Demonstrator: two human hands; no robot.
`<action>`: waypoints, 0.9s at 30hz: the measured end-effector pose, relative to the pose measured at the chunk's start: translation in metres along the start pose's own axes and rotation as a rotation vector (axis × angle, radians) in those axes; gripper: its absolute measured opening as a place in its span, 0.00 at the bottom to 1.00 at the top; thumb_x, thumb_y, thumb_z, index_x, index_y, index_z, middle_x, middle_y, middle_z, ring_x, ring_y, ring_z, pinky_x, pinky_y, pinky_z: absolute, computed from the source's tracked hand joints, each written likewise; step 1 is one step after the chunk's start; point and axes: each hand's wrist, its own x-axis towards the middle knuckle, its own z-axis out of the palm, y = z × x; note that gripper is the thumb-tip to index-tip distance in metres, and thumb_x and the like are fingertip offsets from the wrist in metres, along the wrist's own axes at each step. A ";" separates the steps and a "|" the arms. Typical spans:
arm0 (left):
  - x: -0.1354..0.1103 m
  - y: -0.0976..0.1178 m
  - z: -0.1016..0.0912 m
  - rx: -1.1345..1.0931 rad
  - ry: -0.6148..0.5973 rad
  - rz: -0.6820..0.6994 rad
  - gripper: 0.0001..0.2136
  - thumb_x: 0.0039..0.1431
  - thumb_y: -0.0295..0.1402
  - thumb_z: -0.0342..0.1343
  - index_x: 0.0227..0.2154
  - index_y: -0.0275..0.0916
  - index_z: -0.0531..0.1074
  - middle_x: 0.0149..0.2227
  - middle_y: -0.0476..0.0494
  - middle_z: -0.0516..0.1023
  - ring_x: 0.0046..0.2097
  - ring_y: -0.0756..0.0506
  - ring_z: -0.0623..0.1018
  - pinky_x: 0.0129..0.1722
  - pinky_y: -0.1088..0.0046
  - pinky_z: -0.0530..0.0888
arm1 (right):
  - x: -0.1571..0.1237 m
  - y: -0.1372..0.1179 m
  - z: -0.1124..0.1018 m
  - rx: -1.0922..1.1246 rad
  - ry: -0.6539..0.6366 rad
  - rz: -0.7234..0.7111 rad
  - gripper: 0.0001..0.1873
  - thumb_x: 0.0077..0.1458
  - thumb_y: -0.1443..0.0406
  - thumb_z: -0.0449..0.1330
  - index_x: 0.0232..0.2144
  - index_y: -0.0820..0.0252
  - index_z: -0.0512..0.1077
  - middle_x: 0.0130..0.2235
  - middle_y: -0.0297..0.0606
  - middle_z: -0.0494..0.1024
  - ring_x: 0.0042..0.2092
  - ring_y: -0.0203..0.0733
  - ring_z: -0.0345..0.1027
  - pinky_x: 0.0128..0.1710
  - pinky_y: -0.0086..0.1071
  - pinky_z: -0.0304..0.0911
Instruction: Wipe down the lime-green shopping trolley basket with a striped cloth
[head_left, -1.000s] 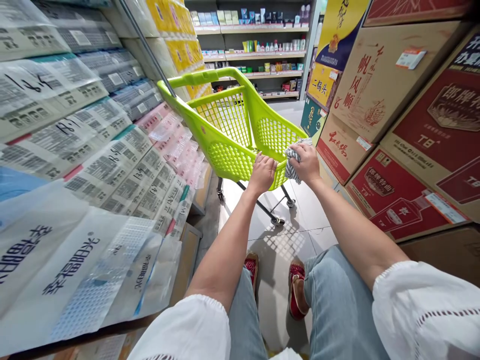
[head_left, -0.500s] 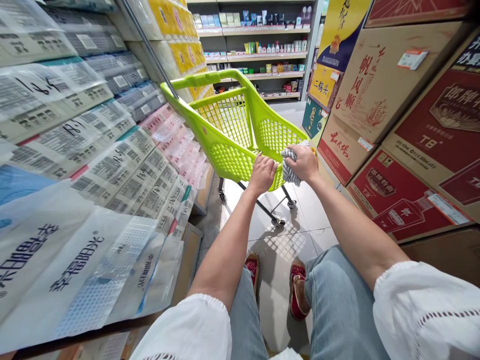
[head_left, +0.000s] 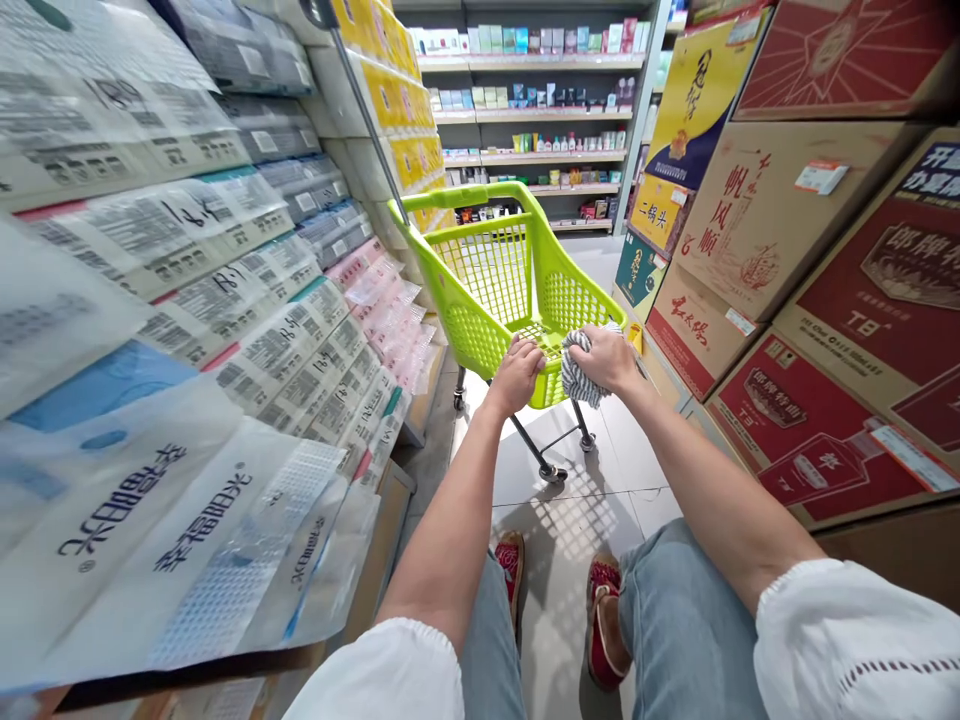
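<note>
Reference relation: the cloth (head_left: 579, 378) to the near rim (head_left: 552, 352) of the shopping cart (head_left: 480, 338). The cloth, striped and bunched, lies at the right part of this rim, towards the near right corner of the basket, with loose folds hanging outside it. Contact of the underside with the plastic is covered by the fingers and cannot be confirmed.

Right hand (head_left: 607, 360): closed around the cloth, fingers bent over its top, so this is the nearer hand, with no gap to the cloth. Left hand (head_left: 518, 374): half closed, fingers curled over the rim at the near left corner of the basket, holding the cart; the thumb's position is not clear. From the left hand, the cloth lies to the right, with a short bare section of rim between.

Cart orientation: the long axis runs away from the person and leans left, with the handle (head_left: 484, 194) at the far end. The near rim lies across this axis, joining the two hand positions. The wheels stand on the floor (head_left: 555, 560), between its left edge, along the stacked packages (head_left: 300, 325), and its right edge, along the cartons (head_left: 787, 220)
</note>
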 end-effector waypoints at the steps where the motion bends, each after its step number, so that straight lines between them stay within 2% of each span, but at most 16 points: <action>1: -0.002 -0.003 -0.003 -0.004 -0.005 -0.004 0.13 0.66 0.32 0.39 0.34 0.41 0.69 0.42 0.44 0.74 0.56 0.46 0.67 0.66 0.57 0.53 | -0.002 -0.004 0.002 -0.001 0.009 -0.002 0.19 0.54 0.53 0.52 0.40 0.57 0.73 0.38 0.42 0.78 0.40 0.47 0.69 0.37 0.33 0.58; 6: -0.009 -0.014 -0.013 -0.041 -0.002 -0.014 0.13 0.65 0.28 0.39 0.37 0.40 0.70 0.44 0.45 0.76 0.62 0.46 0.63 0.65 0.55 0.55 | -0.009 -0.015 0.016 0.051 0.101 -0.083 0.19 0.53 0.54 0.53 0.43 0.57 0.71 0.39 0.42 0.78 0.41 0.49 0.69 0.38 0.36 0.59; 13: -0.010 -0.023 -0.021 -0.015 0.002 -0.010 0.12 0.63 0.27 0.42 0.36 0.38 0.71 0.44 0.41 0.77 0.60 0.44 0.67 0.63 0.53 0.59 | -0.014 -0.016 0.025 0.114 0.138 -0.251 0.28 0.54 0.48 0.55 0.50 0.58 0.68 0.43 0.45 0.76 0.44 0.50 0.67 0.44 0.41 0.60; 17: -0.006 -0.026 -0.021 0.035 0.009 -0.011 0.10 0.64 0.31 0.44 0.32 0.38 0.70 0.40 0.40 0.77 0.58 0.43 0.69 0.62 0.53 0.60 | -0.019 -0.017 0.028 0.041 0.178 -0.247 0.28 0.50 0.47 0.58 0.51 0.52 0.68 0.50 0.46 0.71 0.52 0.57 0.59 0.49 0.50 0.56; 20: -0.003 -0.026 -0.020 0.082 0.014 -0.017 0.11 0.63 0.30 0.44 0.31 0.37 0.70 0.39 0.40 0.77 0.56 0.43 0.70 0.63 0.52 0.60 | -0.021 -0.017 0.035 0.000 0.211 -0.228 0.28 0.50 0.48 0.59 0.51 0.50 0.68 0.48 0.46 0.70 0.58 0.62 0.52 0.54 0.58 0.48; 24: -0.001 -0.023 -0.016 0.094 0.003 0.010 0.10 0.63 0.30 0.44 0.34 0.37 0.71 0.40 0.40 0.77 0.55 0.43 0.71 0.62 0.52 0.60 | -0.021 -0.014 0.041 -0.012 0.204 -0.286 0.26 0.54 0.53 0.56 0.53 0.54 0.66 0.44 0.44 0.73 0.52 0.55 0.60 0.58 0.57 0.43; 27: -0.001 -0.022 -0.014 0.074 -0.011 0.028 0.11 0.64 0.30 0.44 0.38 0.37 0.72 0.44 0.41 0.76 0.54 0.44 0.71 0.62 0.54 0.61 | -0.023 -0.006 0.036 0.008 0.211 -0.354 0.24 0.55 0.56 0.55 0.54 0.56 0.65 0.47 0.44 0.73 0.49 0.51 0.63 0.58 0.51 0.48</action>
